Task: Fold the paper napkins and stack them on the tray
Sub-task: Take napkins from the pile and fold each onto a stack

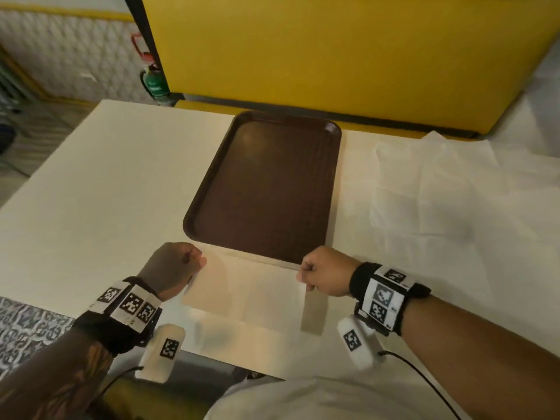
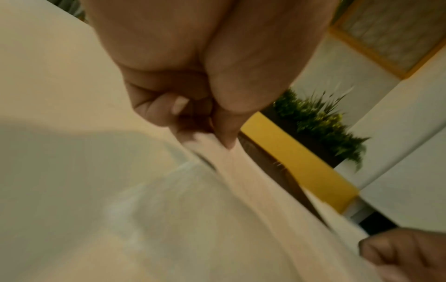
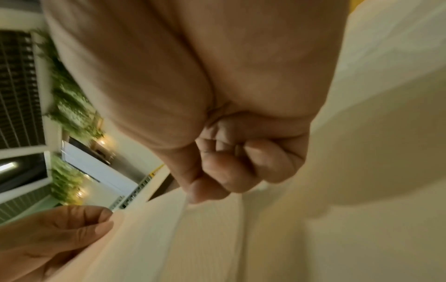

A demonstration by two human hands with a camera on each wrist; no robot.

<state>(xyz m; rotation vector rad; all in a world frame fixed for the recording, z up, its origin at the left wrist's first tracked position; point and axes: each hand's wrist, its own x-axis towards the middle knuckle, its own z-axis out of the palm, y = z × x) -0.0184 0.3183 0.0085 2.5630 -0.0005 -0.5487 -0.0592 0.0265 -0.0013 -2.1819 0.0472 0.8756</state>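
1. Napkin (image 1: 251, 294) hangs stretched between the two hands just above the table (image 1: 91, 189), its far edge level with the near rim of the tray (image 1: 263, 189).
2. Left hand (image 1: 174, 268) is curled, thumb and fingers pinching the napkin's left far corner; the left wrist view shows the fingertips (image 2: 224, 137) clamped on the paper's edge.
3. Right hand (image 1: 325, 272) is curled the same way and pinches the right far corner; in the right wrist view its thumb (image 3: 205, 190) presses the sheet against the folded fingers.
4. Beyond both hands the tray lies flat on the table, its near rim just past the knuckles and partly under the lifted edge of the napkin.
5. Left of the left hand the table runs bare out to its edge, with open floor past that.
6. Right of the right hand a spread of loose, crumpled napkins (image 1: 454, 192) covers the table, near the wrist but apart from it.
7. Behind the tray a yellow bench back (image 1: 333, 56) rises close to the table's far edge and closes off that side.
8. Toward the person, the table's near edge lies under the forearms, below the wrist straps (image 1: 385, 298) with their printed markers.
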